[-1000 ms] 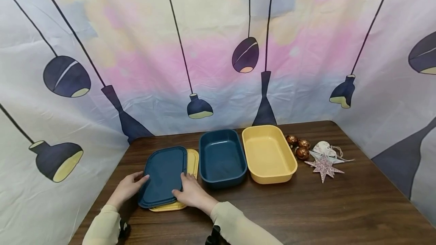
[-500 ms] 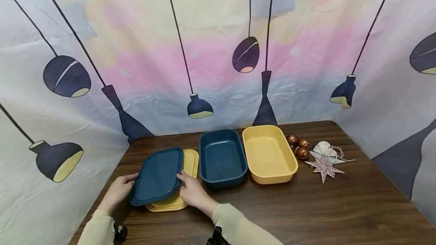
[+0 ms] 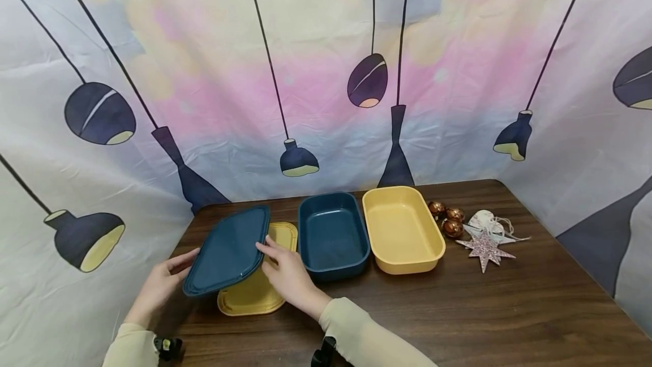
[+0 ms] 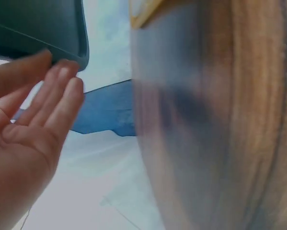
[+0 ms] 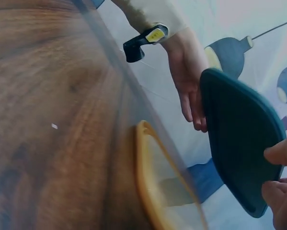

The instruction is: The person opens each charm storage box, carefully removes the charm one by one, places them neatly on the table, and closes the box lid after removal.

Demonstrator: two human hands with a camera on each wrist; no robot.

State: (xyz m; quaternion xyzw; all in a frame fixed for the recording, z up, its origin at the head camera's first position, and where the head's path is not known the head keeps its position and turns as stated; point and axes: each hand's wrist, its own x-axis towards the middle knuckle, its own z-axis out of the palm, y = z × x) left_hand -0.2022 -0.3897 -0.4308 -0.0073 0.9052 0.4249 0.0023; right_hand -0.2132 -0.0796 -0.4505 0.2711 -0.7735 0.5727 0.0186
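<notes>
A dark blue rectangular lid (image 3: 229,250) is raised off the table, tilted, its right side higher. My left hand (image 3: 159,286) holds its left edge; in the left wrist view, the thumb and fingers (image 4: 69,98) meet at the lid's corner. On the opposite edge, my right hand (image 3: 289,272) pinches the lid between thumb and fingers, seen also in the right wrist view with the lid's underside (image 5: 244,143). Below lies a yellow lid (image 3: 249,299) flat on the table, partly covered by the blue one in the head view.
A dark blue box (image 3: 333,237) and a yellow box (image 3: 402,225), both lidless, stand side by side at mid-table. Copper baubles (image 3: 452,227) and star ornaments (image 3: 485,250) lie to the right on the wooden table (image 3: 458,321). A printed cloth (image 3: 326,72) hangs behind.
The blue lid has come up off the yellow lid and shifted left, tilting as it rose. Both hands moved with it, the left going outward; more of the yellow lid shows.
</notes>
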